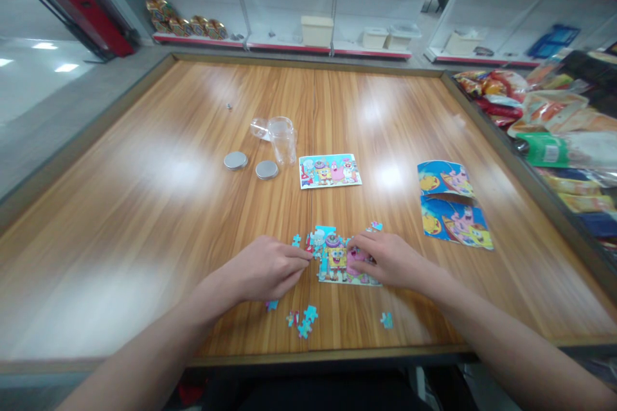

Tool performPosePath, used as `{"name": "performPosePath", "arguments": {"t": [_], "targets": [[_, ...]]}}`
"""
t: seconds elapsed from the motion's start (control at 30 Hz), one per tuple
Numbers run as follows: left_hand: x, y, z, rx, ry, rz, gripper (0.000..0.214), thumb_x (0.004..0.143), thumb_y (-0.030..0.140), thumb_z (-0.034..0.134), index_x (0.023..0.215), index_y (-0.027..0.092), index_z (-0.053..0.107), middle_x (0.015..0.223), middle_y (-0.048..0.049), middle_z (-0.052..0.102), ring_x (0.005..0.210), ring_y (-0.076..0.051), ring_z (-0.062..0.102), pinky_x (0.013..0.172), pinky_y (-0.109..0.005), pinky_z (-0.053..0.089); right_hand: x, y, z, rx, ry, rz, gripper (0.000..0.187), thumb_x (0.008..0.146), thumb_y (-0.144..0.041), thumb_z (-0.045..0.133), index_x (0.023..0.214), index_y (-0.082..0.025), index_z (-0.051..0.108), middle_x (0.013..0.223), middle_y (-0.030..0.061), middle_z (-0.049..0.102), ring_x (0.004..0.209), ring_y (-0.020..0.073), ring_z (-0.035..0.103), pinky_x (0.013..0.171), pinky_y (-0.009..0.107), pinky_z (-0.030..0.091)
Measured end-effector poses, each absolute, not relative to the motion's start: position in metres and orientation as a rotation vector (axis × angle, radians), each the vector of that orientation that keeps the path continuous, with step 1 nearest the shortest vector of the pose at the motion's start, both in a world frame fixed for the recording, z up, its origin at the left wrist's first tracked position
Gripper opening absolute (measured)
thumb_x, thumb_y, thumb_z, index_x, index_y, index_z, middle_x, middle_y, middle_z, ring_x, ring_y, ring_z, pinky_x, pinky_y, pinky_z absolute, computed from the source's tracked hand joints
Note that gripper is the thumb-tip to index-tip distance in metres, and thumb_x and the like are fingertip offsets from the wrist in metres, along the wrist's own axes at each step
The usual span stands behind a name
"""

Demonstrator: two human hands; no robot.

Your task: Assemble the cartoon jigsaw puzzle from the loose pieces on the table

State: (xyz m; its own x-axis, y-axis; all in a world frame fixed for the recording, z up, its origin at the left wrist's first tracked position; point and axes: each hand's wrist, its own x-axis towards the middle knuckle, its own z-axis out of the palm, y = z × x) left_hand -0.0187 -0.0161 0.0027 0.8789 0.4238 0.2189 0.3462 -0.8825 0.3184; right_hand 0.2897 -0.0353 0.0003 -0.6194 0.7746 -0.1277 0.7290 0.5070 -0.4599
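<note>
A partly assembled cartoon jigsaw puzzle (336,259) lies near the front of the wooden table. My left hand (274,268) is at its left edge, fingertips pinched on a small red-and-blue puzzle piece (310,245), mostly hidden by the fingers. Over the puzzle's right part rests my right hand (383,258), its fingers bent and apart, touching the pink figure. Loose puzzle pieces lie around: one blue piece (296,240) beyond my left hand, a cluster (305,323) close to the front edge, a single piece (386,320) at right, another (376,226) behind my right hand.
A picture card (330,171) lies behind the puzzle. Two clear plastic jars (283,141) and two round metal lids (236,160) are at back left. A folded blue printed sheet (456,204) lies on the right. Packaged snacks (554,109) crowd beyond the table's right edge.
</note>
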Motion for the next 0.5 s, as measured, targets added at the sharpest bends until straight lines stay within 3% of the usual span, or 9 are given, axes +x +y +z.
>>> {"name": "performPosePath", "arguments": {"t": [0.5], "targets": [[-0.0220, -0.0132, 0.0023, 2.761, 0.616, 0.381, 0.030, 0.093, 0.015, 0.046, 0.102, 0.017, 0.075, 0.097, -0.0069, 0.078, 0.081, -0.016, 0.075, 0.067, -0.025, 0.059, 0.2894, -0.0355, -0.0005, -1.324, -2.633, 0.752, 0.020, 0.098, -0.036, 0.058, 0.112, -0.023, 0.063, 0.101, 0.0054, 0.071, 0.092, 0.0211, 0.066, 0.077, 0.033, 0.046]]}}
